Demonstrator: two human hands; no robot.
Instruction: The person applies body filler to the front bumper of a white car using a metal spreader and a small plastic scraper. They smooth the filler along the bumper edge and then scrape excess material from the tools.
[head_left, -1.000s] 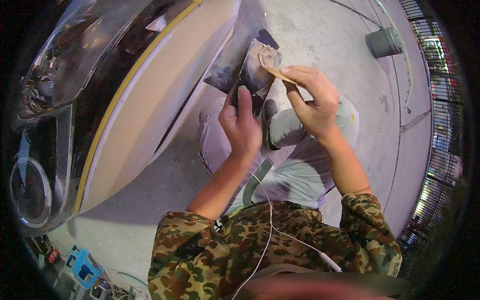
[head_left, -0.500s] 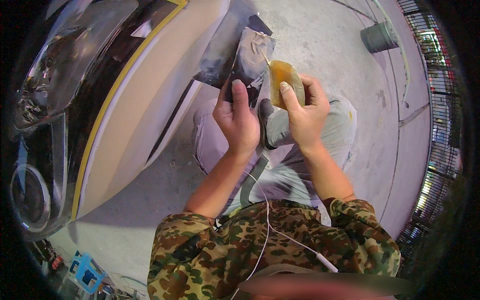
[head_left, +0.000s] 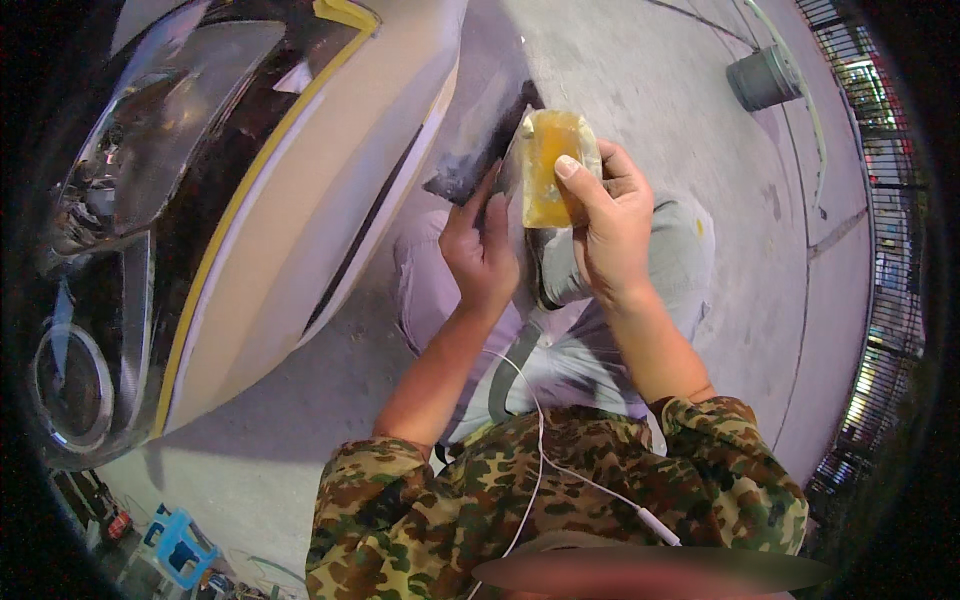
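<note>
My left hand point(head_left: 480, 245) grips a dark putty board point(head_left: 510, 155), now seen nearly edge-on and partly hidden. My right hand point(head_left: 615, 230) is closed on a translucent yellow spreader point(head_left: 550, 135), thumb across its face, held upright against or just beside the board's right edge; contact is unclear. Behind the board lies a flat grey panel with dark smears point(head_left: 455, 175). To the left is a car's front corner with beige primer point(head_left: 250, 260), yellow masking tape point(head_left: 175, 355) along its edge and a headlight point(head_left: 150, 130). My bent legs point(head_left: 670, 250) are below my hands.
A grey bucket point(head_left: 765, 80) stands on the concrete floor point(head_left: 750, 300) at upper right, beside a pale hose point(head_left: 810, 130). A barred fence point(head_left: 885, 250) curves along the right edge. A blue plastic stool point(head_left: 180, 545) and assorted items sit at the lower left.
The spreader has turned from tilted to upright, its broad face toward me, and moved left over the board. The putty on the board, visible earlier, is now hidden.
</note>
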